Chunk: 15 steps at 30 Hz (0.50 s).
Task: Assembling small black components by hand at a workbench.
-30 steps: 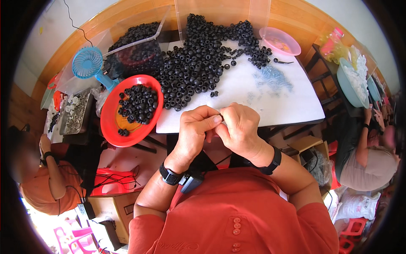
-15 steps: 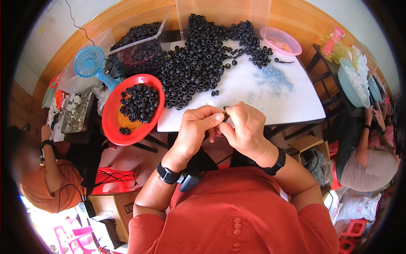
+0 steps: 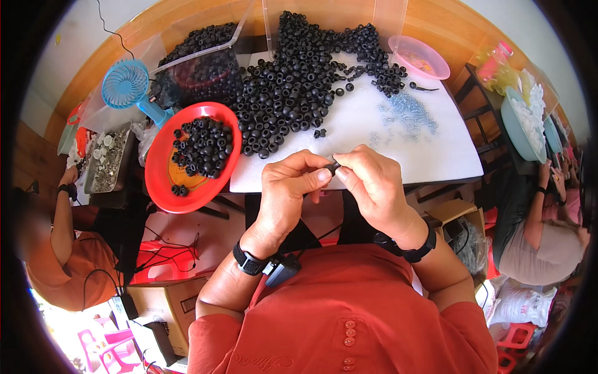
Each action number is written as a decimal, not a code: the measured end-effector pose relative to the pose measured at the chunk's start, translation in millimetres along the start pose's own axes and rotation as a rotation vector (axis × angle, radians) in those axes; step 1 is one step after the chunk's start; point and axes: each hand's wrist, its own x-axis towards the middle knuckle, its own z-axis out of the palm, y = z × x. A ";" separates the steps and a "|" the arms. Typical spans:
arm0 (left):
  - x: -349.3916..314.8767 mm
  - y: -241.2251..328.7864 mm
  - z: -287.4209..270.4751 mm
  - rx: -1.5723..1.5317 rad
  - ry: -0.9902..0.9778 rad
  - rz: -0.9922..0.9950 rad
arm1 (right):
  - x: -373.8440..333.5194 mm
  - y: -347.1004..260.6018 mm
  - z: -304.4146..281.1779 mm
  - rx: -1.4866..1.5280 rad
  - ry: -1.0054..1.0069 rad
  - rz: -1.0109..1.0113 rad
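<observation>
Just beyond the table's near edge, my left hand (image 3: 285,186) and my right hand (image 3: 377,186) meet with their fingertips close together. Between them is a small black bead-like piece (image 3: 334,166), pinched by thumb and forefinger on both sides; much of it is hidden by the fingers. Past my hands, a few joined black pieces (image 3: 319,133) lie on the white tabletop (image 3: 349,134). A big heap of hollow black round pieces (image 3: 280,106) spreads across the back and middle. Small clear pieces (image 3: 411,116) are scattered to the right.
Left of the heap stands a red plate (image 3: 163,194) with black pieces in it. Behind are a blue fan (image 3: 126,85), a clear bin (image 3: 199,62) of black pieces and a pink bowl (image 3: 430,59). Other people sit at left and right. A cardboard box (image 3: 455,215) is below right.
My right hand has turned and drawn slightly back to the right, its fingers straighter, so more of the black piece shows. My left hand stays nearly in place. The whole view has shifted slightly.
</observation>
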 end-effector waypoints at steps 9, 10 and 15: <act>-6.0 -0.4 8.5 -0.167 0.077 -0.082 | 5.1 -12.5 9.5 0.224 0.023 0.212; -6.4 -1.2 8.1 -0.169 0.081 -0.079 | 4.1 -14.0 12.3 0.234 0.046 0.223; -6.9 -1.6 9.0 -0.179 0.093 -0.074 | 0.6 -12.0 13.8 0.222 0.040 0.221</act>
